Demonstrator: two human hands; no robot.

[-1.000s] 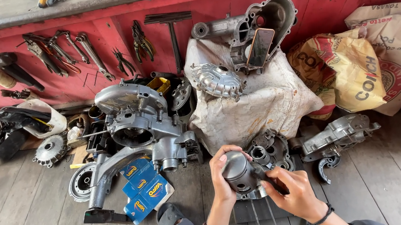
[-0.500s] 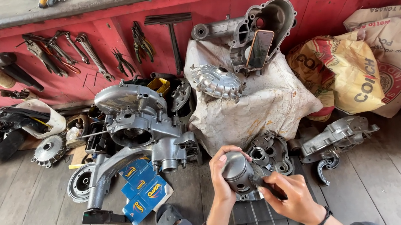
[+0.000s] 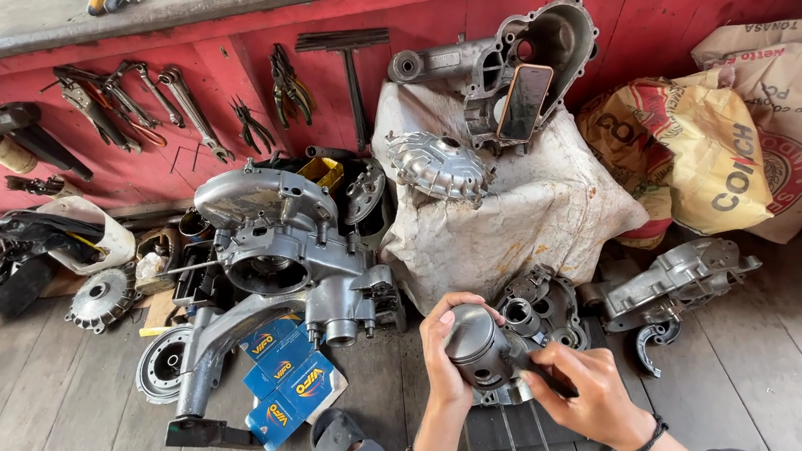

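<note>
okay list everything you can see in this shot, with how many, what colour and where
piston: one, silver metal, held low centre
engine casing: one, grey, on the floor left of centre
small boxes: about three, blue, by the casing's lower end
white cloth: one, dirty white, draped over a mound at centre
finned round cover: one, silver, on the cloth
crankcase half: one, grey, atop the cloth against the wall
hand tools: several wrenches and pliers, dark metal, leaning on the red wall
sacks: two, tan, at right
left hand: one, gripping the piston
right hand: one, at the piston's lower side
</note>
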